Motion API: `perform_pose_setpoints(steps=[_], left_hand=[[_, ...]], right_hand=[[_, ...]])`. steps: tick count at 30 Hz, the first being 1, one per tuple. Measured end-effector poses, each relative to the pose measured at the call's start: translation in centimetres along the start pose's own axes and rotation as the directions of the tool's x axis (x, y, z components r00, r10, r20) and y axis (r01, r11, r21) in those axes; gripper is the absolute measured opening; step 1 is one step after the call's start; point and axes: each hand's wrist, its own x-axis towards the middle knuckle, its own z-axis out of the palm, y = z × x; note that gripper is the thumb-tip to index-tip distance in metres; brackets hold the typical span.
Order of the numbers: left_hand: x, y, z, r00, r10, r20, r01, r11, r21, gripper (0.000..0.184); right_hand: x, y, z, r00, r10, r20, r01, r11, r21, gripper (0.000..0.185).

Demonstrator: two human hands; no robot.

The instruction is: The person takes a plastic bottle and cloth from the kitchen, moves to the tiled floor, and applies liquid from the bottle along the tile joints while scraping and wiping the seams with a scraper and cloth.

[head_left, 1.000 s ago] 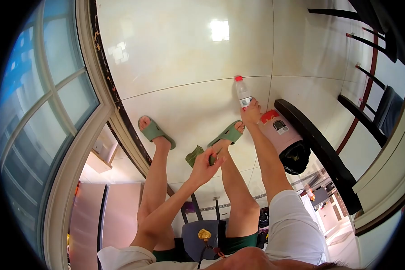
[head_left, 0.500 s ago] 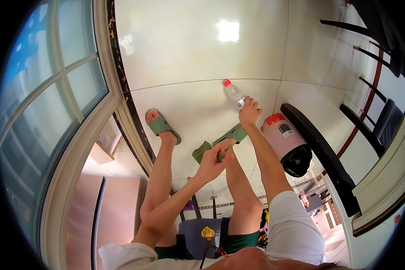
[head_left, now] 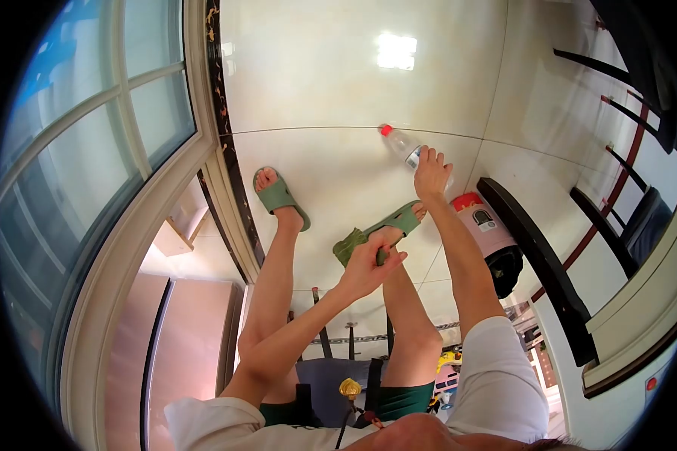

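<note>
A clear plastic bottle point(head_left: 401, 143) with a red cap and a pale label lies on its side on the tiled floor. My right hand point(head_left: 432, 174) reaches down over it, fingers closed around the label end, and a bit of the bottle's base shows past the hand. My left hand point(head_left: 370, 269) is closed on a crumpled green cloth point(head_left: 347, 246), held above my right foot. Part of the cloth is hidden inside the fist. Green slippers point(head_left: 278, 196) are on both feet.
A pink bin point(head_left: 487, 229) with a black liner stands to the right, beside a dark wooden beam-like leg point(head_left: 538, 263). Dark chairs point(head_left: 647, 218) are farther right. A framed glass door point(head_left: 128, 98) runs along the left. A grey seat point(head_left: 331, 383) is beneath me.
The whole view has shifted slightly, so most things sit farther right. My right hand is farther along over the bottle, whose base now shows beyond it. The cloth stays in my left hand.
</note>
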Motion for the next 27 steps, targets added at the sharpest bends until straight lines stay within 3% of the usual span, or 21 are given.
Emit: perform_pose_setpoints(steps=[6, 9, 12, 15, 27], left_hand=[[-0.1, 0.7, -0.9, 1.000, 0.020, -0.002, -0.020, 1.000, -0.003, 0.034], [-0.3, 1.3, -2.2, 0.976, -0.173, 0.136, 0.115, 0.929, 0.352, 0.031], [-1.6, -1.6, -2.4, 0.984, -0.048, 0.172, -0.074, 0.765, 0.639, 0.032], [-2.0, -2.1, -2.8, 0.970, -0.127, 0.206, -0.073, 0.658, 0.749, 0.032], [-2.5, -1.8, -4.0, 0.949, -0.161, 0.270, -0.114, 0.623, 0.773, 0.032]], right_hand=[[1.4, -3.0, -1.3, 0.995, -0.097, -0.012, 0.097, 0.995, -0.008, 0.044], [1.4, -4.8, -2.5, 0.994, -0.107, 0.018, 0.108, 0.993, -0.053, 0.040], [1.6, -6.4, -3.3, 0.991, -0.127, 0.034, 0.129, 0.989, -0.072, 0.037], [1.9, -7.4, -3.3, 0.986, -0.166, -0.002, 0.165, 0.982, -0.093, 0.038], [3.1, -11.5, -4.4, 0.957, -0.288, 0.031, 0.289, 0.945, -0.151, 0.049]])
